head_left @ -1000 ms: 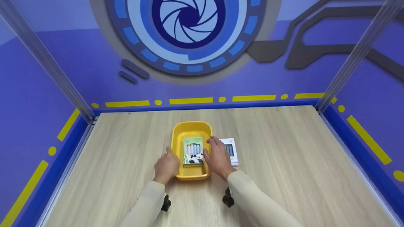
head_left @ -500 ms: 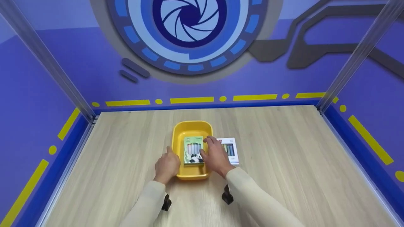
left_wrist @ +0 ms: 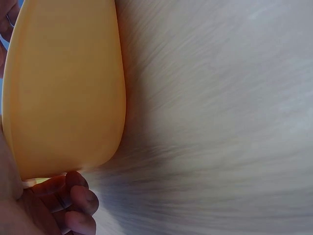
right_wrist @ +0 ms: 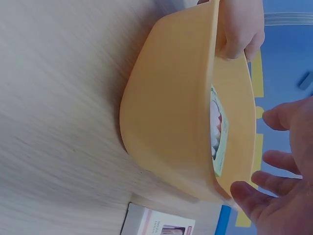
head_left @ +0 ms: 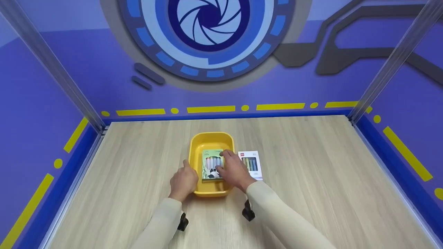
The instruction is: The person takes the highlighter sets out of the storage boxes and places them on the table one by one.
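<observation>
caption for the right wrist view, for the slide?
Open right hand over a yellow tray holding a crayon box; left hand on far rim.

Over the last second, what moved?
The right hand slid left off the white crayon box, over the yellow tray, fingers now above the panda crayon box; no grip shows. Left hand stayed at the tray's left rim. Tray and boxes unmoved.
</observation>
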Demonstrator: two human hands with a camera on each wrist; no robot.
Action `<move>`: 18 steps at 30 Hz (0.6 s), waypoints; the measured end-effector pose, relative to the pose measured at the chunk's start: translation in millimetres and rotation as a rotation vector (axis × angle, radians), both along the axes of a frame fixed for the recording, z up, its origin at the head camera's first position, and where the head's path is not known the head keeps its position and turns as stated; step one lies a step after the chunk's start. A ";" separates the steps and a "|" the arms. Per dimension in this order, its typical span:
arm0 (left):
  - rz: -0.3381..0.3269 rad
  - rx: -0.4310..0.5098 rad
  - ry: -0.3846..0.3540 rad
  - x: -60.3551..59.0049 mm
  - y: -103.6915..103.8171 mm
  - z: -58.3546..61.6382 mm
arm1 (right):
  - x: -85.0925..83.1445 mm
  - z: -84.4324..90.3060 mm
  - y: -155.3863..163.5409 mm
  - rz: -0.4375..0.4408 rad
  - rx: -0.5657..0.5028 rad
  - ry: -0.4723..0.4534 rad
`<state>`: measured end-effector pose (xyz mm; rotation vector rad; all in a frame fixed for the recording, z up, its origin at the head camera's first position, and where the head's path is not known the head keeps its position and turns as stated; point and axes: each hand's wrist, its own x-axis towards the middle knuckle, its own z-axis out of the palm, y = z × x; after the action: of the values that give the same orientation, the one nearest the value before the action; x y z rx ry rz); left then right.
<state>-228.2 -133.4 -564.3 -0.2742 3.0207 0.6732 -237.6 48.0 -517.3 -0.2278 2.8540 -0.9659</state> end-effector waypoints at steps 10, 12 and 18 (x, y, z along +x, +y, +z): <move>0.005 -0.002 -0.018 -0.7 0.6 1.3 | -3.5 3.8 -1.9 0.016 0.012 -0.159; 0.006 -0.001 -0.021 -0.7 0.7 1.4 | -4.1 4.0 -2.4 0.046 0.018 -0.180; 0.011 0.007 -0.023 -1.1 0.5 0.6 | -5.5 2.8 -6.1 0.113 0.026 -0.203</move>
<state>-229.3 -132.9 -563.7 -0.2967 2.9962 0.6769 -243.1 41.8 -514.4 -0.2688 2.6375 -0.8755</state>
